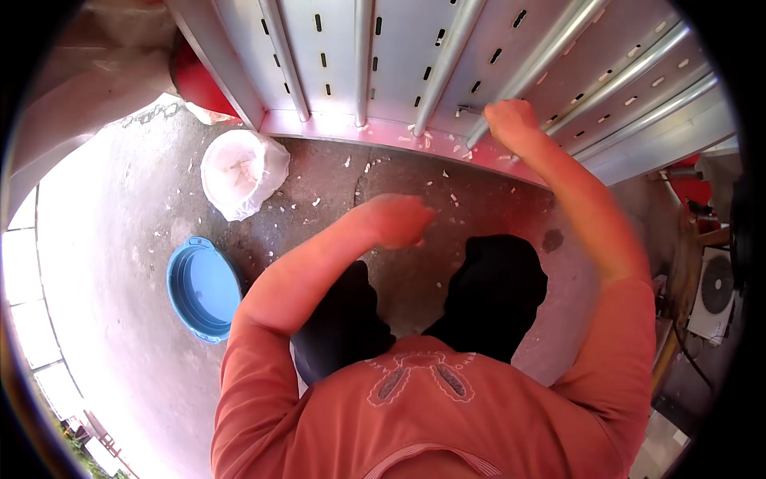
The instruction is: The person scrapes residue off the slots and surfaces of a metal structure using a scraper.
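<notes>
A large metal panel [399,72] with round bars and rows of slots stands before me. At its lower right part my right hand [511,124] is closed, and a small metal tool [467,109] sticks out from it to the left, close to the panel face. My left hand [399,221] hangs above the floor between my knees, clear of the panel. Its fingers are curled and partly blurred, so what they hold, if anything, is hidden. Pale small pieces [427,137] lie along the panel's bottom ledge [319,126], and some sit in slots on the right.
A bin [215,172] lined with a white bag stands left of the panel's foot. Nearer me is a blue basin [209,291] on the concrete floor [175,383]. White scraps [347,162] dot the floor. A fan unit [716,286] and cables are at the right.
</notes>
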`<state>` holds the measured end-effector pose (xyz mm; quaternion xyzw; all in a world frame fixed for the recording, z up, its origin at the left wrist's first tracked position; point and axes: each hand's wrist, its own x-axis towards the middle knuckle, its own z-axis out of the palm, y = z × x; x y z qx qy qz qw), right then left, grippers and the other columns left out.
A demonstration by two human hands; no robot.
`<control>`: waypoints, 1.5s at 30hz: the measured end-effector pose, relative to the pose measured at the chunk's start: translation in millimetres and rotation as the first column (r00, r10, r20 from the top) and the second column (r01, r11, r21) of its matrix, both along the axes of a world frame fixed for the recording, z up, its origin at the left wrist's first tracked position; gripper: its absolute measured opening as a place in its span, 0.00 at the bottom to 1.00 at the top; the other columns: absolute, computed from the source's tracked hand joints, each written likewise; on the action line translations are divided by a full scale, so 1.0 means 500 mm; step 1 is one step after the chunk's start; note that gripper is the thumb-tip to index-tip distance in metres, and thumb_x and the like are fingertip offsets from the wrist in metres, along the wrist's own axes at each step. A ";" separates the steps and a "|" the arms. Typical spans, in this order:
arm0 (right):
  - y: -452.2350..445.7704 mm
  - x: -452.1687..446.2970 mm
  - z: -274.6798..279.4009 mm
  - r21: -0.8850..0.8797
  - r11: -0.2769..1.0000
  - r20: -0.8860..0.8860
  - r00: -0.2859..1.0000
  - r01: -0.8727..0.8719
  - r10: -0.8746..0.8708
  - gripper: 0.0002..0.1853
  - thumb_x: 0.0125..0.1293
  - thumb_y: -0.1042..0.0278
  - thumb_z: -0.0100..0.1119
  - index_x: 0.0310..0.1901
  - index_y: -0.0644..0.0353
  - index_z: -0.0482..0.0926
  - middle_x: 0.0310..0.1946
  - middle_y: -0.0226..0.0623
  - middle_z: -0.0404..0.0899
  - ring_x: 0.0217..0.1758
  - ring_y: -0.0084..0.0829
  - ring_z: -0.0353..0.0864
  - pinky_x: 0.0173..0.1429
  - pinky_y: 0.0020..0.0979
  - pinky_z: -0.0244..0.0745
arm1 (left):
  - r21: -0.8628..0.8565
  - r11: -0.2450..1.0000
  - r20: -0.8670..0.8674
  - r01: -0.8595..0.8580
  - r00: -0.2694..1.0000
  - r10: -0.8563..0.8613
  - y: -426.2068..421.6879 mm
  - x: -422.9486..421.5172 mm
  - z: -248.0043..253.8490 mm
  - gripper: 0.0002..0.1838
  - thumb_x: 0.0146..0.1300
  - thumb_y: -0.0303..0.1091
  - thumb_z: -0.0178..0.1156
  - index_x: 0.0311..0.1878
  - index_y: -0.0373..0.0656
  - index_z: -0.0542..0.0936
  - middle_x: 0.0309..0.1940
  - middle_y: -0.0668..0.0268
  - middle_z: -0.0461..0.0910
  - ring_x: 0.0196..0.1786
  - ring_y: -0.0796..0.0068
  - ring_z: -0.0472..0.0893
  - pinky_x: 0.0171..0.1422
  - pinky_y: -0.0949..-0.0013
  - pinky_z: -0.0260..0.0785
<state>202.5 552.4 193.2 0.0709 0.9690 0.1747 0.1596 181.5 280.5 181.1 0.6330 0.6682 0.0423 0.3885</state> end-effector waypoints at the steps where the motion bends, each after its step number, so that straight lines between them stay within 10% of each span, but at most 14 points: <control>1: -0.007 -0.003 -0.002 0.013 1.000 0.022 1.000 0.002 -0.003 0.09 0.56 0.72 0.55 0.35 0.58 0.85 0.33 0.41 0.84 0.40 0.41 0.85 0.40 0.39 0.80 | 0.003 1.000 -0.003 0.007 1.000 -0.007 0.000 -0.001 -0.008 0.24 0.60 0.42 0.62 0.55 0.40 0.72 0.46 0.52 0.76 0.52 0.50 0.76 0.53 0.53 0.71; 27: -0.006 -0.027 0.007 -0.013 0.995 0.106 0.990 0.094 -0.093 0.11 0.59 0.72 0.51 0.37 0.57 0.85 0.40 0.41 0.84 0.45 0.41 0.84 0.44 0.40 0.80 | -0.012 1.000 -0.026 0.011 1.000 -0.011 0.014 0.008 0.008 0.24 0.59 0.42 0.62 0.55 0.41 0.73 0.46 0.52 0.76 0.51 0.50 0.77 0.54 0.53 0.70; 30: -0.019 -0.005 -0.135 -0.058 0.996 0.219 0.974 0.069 -0.055 0.12 0.58 0.72 0.50 0.39 0.57 0.84 0.38 0.44 0.83 0.44 0.44 0.83 0.45 0.41 0.78 | -0.021 1.000 -0.025 0.016 1.000 -0.017 0.023 0.008 0.004 0.24 0.59 0.42 0.62 0.55 0.42 0.73 0.45 0.52 0.76 0.51 0.50 0.77 0.54 0.54 0.71; 31: -0.046 0.015 -0.173 -0.150 0.946 -0.017 0.956 0.287 -0.293 0.13 0.60 0.71 0.50 0.42 0.57 0.84 0.39 0.45 0.83 0.44 0.43 0.83 0.44 0.42 0.78 | -0.017 1.000 -0.028 0.010 1.000 -0.010 0.024 0.006 -0.009 0.24 0.59 0.42 0.62 0.55 0.42 0.73 0.45 0.52 0.76 0.51 0.50 0.77 0.53 0.54 0.71; 33: -0.033 0.009 -0.152 -0.126 0.991 0.129 0.991 0.053 -0.036 0.13 0.62 0.69 0.49 0.39 0.59 0.85 0.39 0.43 0.84 0.46 0.40 0.84 0.43 0.40 0.80 | 0.005 1.000 -0.009 -0.021 1.000 0.021 0.017 0.000 -0.016 0.24 0.59 0.42 0.62 0.55 0.42 0.73 0.45 0.52 0.76 0.51 0.50 0.77 0.53 0.53 0.70; 41: 0.060 0.046 -0.132 -0.224 0.970 -0.014 0.995 0.093 -0.098 0.10 0.61 0.62 0.56 0.35 0.60 0.80 0.29 0.46 0.81 0.35 0.47 0.82 0.40 0.44 0.74 | -0.025 0.999 0.071 -0.025 0.997 0.027 0.025 -0.018 -0.004 0.23 0.60 0.41 0.61 0.57 0.42 0.72 0.50 0.53 0.74 0.55 0.52 0.74 0.55 0.54 0.68; 43: 0.042 0.121 -0.140 -0.445 0.890 -0.092 0.983 0.105 -0.162 0.13 0.63 0.61 0.56 0.38 0.63 0.77 0.25 0.42 0.80 0.30 0.38 0.81 0.35 0.37 0.72 | -0.019 0.999 0.045 -0.031 0.998 0.032 0.028 -0.026 -0.002 0.25 0.61 0.40 0.60 0.59 0.43 0.71 0.50 0.53 0.74 0.55 0.51 0.74 0.55 0.54 0.68; 45: 0.056 0.197 -0.162 -0.833 0.469 0.053 0.887 0.293 -0.458 0.12 0.66 0.61 0.54 0.41 0.63 0.76 0.26 0.38 0.79 0.27 0.29 0.78 0.32 0.30 0.71 | -0.020 0.999 0.058 -0.048 0.997 0.049 0.022 -0.022 0.001 0.26 0.61 0.40 0.60 0.61 0.44 0.70 0.50 0.53 0.74 0.55 0.51 0.74 0.56 0.54 0.68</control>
